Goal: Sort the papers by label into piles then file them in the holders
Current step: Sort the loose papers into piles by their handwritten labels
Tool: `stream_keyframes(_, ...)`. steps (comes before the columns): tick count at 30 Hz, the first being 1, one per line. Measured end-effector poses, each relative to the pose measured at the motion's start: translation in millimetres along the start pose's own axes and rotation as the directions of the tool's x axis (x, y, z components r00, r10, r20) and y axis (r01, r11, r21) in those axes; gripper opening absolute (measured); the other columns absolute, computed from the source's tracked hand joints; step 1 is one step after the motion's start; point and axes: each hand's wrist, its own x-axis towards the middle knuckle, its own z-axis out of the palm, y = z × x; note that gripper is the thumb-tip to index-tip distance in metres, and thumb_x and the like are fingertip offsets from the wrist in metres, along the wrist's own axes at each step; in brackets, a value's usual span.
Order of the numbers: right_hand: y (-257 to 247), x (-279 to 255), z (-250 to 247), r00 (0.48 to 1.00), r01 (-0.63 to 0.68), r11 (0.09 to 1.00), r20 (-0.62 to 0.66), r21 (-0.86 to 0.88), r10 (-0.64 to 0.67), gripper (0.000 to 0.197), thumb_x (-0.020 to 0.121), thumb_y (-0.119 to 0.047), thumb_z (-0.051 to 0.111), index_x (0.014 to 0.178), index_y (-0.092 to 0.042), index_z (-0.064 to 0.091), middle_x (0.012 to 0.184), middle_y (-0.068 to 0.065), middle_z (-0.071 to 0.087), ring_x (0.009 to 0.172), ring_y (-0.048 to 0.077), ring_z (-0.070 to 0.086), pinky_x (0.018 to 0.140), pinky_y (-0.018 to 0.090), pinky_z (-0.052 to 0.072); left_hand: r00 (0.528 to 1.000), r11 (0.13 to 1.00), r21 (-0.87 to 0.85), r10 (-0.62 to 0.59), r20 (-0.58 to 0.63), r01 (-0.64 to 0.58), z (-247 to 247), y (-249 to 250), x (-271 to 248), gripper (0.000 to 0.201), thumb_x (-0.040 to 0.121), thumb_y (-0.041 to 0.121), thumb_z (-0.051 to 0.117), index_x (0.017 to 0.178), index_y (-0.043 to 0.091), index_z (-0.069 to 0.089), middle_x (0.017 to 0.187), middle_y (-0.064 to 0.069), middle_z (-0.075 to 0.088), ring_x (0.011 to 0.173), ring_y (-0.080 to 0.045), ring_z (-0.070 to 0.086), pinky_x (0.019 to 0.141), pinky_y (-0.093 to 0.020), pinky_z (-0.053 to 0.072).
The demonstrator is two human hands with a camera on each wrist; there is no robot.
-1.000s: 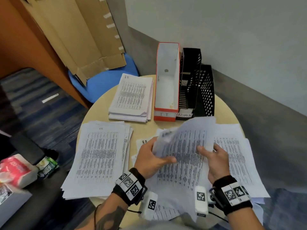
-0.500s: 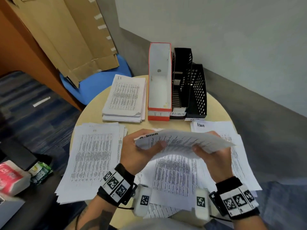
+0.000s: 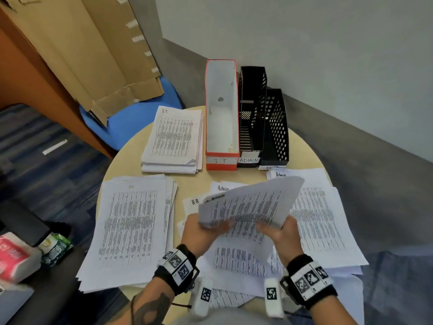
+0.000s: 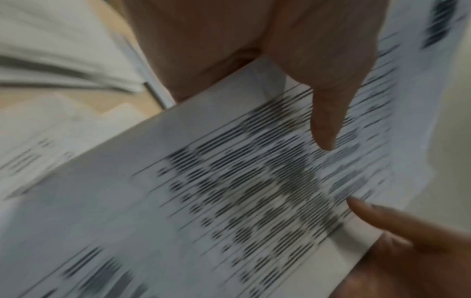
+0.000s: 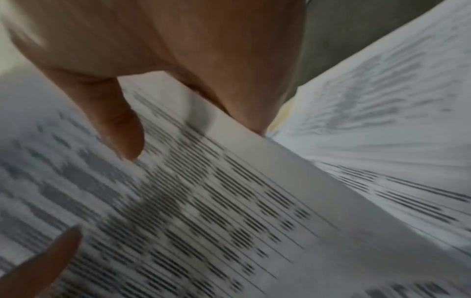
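- A sheaf of papers is held by both hands, lifted clear of the counter and tilted, its far right corner raised.
- The left hand is clamped on the near-left edge, thumb pressed on the printed face and fingers curled underneath; the same pinch is shown in the left wrist view.
- The right hand is closed on the near-right edge, thumb on top; that thumb is seen flat on the print in the right wrist view.
- The long axis of the sheaf is laid slantwise, from near the left hand up and away to the right; its label cannot be read, the top edge being blurred.
- Directly beneath the hands, loose unsorted sheets are spread, with "H-R" and "Admin" headings peeping out beyond the fingers.
- Just right of the right hand an Admin pile is lying, long axis running away from the body; this hand is judged the nearer one for a drop there.
- Left of the left hand, across a strip of bare counter, an HR pile is fanned, pointing the same way.
- Farther out, ahead and to the left, an IT pile is stacked.
- Straight ahead of the hands, three holders are standing side by side: the red-edged IT holder, the black Admin holder, and a perforated black holder whose label is mostly hidden.
- All three holders appear empty, so sorting is judged unfinished.
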Motion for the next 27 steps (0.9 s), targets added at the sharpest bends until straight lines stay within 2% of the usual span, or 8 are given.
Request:
stream_keyframes(3, 7, 2, 8, 0.995, -0.076, 0.993, -0.065, 0.091, 0.082, 0.049, 0.078, -0.019, 0.087, 0.120, -0.012, 0.063, 0.115, 0.005, 0.072, 0.109, 0.024, 0.068, 0.102, 0.048, 0.050, 1.000, 1.000, 0.010, -0.028, -0.009, 0.028, 6, -7, 2, 0.025, 0.080, 0.023, 0.088, 0.102, 0.030, 0.077, 0.098, 0.005, 0.080, 0.091, -0.017, 0.077, 0.080, -0.042, 0.065)
stream_keyframes(7, -5, 7, -10, 0.994, -0.021, 1.000, -0.107, -0.016, 0.019, 0.018, 0.082, -0.005, 0.081, 0.092, -0.018, 0.073, 0.083, -0.002, 0.078, 0.081, 0.015, 0.074, 0.075, 0.034, 0.056, 0.998, 0.998, 0.029, -0.060, -0.002, 0.060, 0, -21, 10, 0.032, 0.074, 0.043, 0.090, 0.097, 0.024, 0.081, 0.095, -0.001, 0.080, 0.087, -0.026, 0.076, 0.080, -0.054, 0.062)
stream_keyframes(9, -5, 15, -32, 0.987, -0.017, 0.998, -0.162, -0.054, 0.008, 0.017, 0.080, -0.006, 0.083, 0.089, -0.018, 0.074, 0.074, -0.007, 0.077, 0.070, 0.010, 0.074, 0.067, 0.030, 0.055, 0.990, 0.972, 0.185, -0.140, -0.036, 0.144, -5, -42, 17, 0.054, 0.065, 0.053, 0.093, 0.109, 0.026, 0.075, 0.107, 0.007, 0.077, 0.095, -0.014, 0.073, 0.089, -0.043, 0.061)
stream_keyframes(11, -3, 28, -65, 0.974, -0.024, 0.996, -0.227, -0.082, 0.005, 0.021, 0.080, -0.002, 0.082, 0.092, -0.016, 0.073, 0.077, -0.005, 0.077, 0.072, 0.016, 0.073, 0.065, 0.027, 0.052, 0.965, 0.852, 0.455, -0.241, -0.100, 0.259, -12, -68, 20, 0.083, 0.063, 0.059, 0.091, 0.132, 0.024, 0.059, 0.129, 0.009, 0.062, 0.109, -0.010, 0.063, 0.100, -0.033, 0.054)
stream_keyframes(14, -2, 51, -119, 0.966, -0.075, 0.980, -0.257, -0.185, 0.026, 0.034, 0.080, 0.003, 0.081, 0.110, -0.011, 0.069, 0.101, 0.010, 0.073, 0.081, 0.020, 0.068, 0.076, 0.031, 0.052, 0.940, 0.599, 0.743, -0.317, -0.125, 0.300, -17, -100, 21, 0.107, 0.064, 0.065, 0.087, 0.147, 0.017, 0.040, 0.143, -0.002, 0.044, 0.128, -0.022, 0.049, 0.112, -0.036, 0.044)
stream_keyframes(18, -4, 80, -177, 0.963, -0.221, 0.912, -0.224, -0.346, 0.149, 0.043, 0.081, 0.004, 0.079, 0.119, -0.013, 0.067, 0.104, 0.006, 0.071, 0.097, 0.029, 0.068, 0.094, 0.047, 0.054, 0.949, 0.551, 0.798, -0.306, -0.079, 0.244, -6, -115, 20, 0.097, 0.072, 0.047, 0.088, 0.144, 0.013, 0.033, 0.140, -0.006, 0.043, 0.126, -0.027, 0.050, 0.108, -0.037, 0.046)
stream_keyframes(24, 10, 120, -208, 0.957, -0.274, 0.832, -0.217, -0.481, 0.190, 0.036, 0.080, 0.006, 0.080, 0.112, -0.007, 0.069, 0.104, 0.010, 0.072, 0.091, 0.026, 0.069, 0.088, 0.040, 0.054, 0.933, 0.526, 0.785, -0.314, -0.178, 0.327, 2, -117, 22, 0.097, 0.068, 0.040, 0.093, 0.141, 0.010, 0.036, 0.139, -0.010, 0.043, 0.125, -0.031, 0.052, 0.106, -0.039, 0.049)
stream_keyframes(27, 23, 135, -204, 0.961, -0.267, 0.813, -0.205, -0.517, 0.185, 0.034, 0.079, 0.003, 0.082, 0.108, -0.011, 0.072, 0.103, 0.008, 0.074, 0.093, 0.026, 0.071, 0.090, 0.043, 0.057, 0.914, 0.553, 0.747, -0.360, -0.184, 0.369, 2, -116, 19, 0.075, 0.074, 0.034, 0.090, 0.127, 0.015, 0.040, 0.120, -0.005, 0.056, 0.106, -0.026, 0.062, 0.090, -0.034, 0.054)
